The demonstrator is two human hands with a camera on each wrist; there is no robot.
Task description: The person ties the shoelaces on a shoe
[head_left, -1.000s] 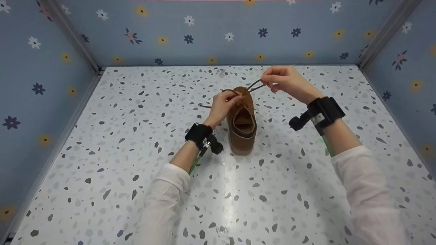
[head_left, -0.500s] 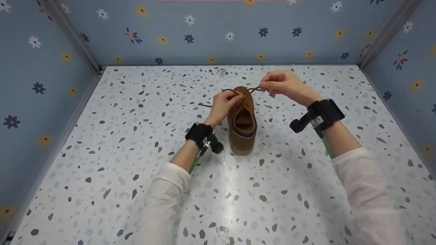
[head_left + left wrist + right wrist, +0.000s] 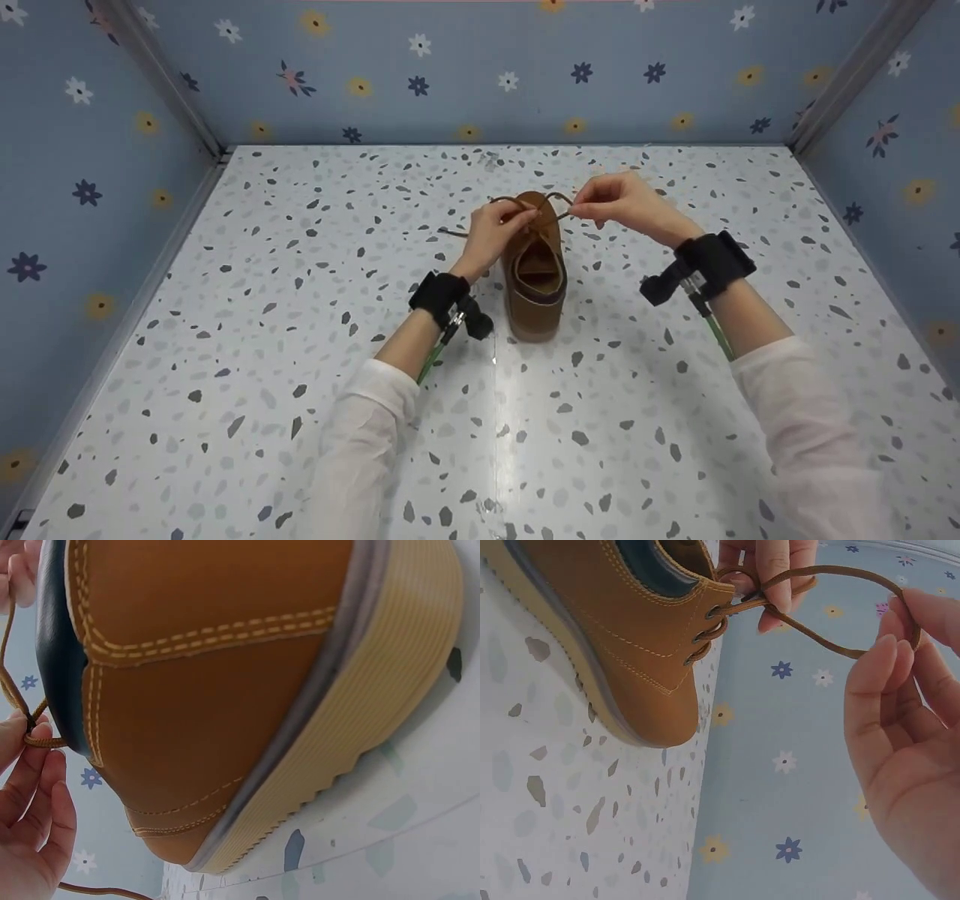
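A brown shoe (image 3: 534, 315) with a pale ribbed sole (image 3: 405, 637) stands on the speckled surface, toe pointing away. Over its lacing, my left hand (image 3: 489, 234) pinches the crossed shoelace (image 3: 37, 741) between thumb and fingers. To the right of the toe, my right hand (image 3: 626, 204) holds a loop of the same lace (image 3: 832, 570) at its outer end, thumb and fingers curled on it. The loop runs back to the left fingers in the right wrist view. A loose lace end (image 3: 454, 233) sticks out left of the left hand.
A white terrazzo-patterned surface (image 3: 247, 420) lies beneath the shoe. Blue flowered panels (image 3: 480, 45) rise at the back and on both sides. Black wrist cameras (image 3: 714, 261) with green cables are strapped on both wrists.
My right hand has come down and slightly left, toward the shoe, and the lace it holds has gone from taut to a slack curved loop. My left hand stays in place.
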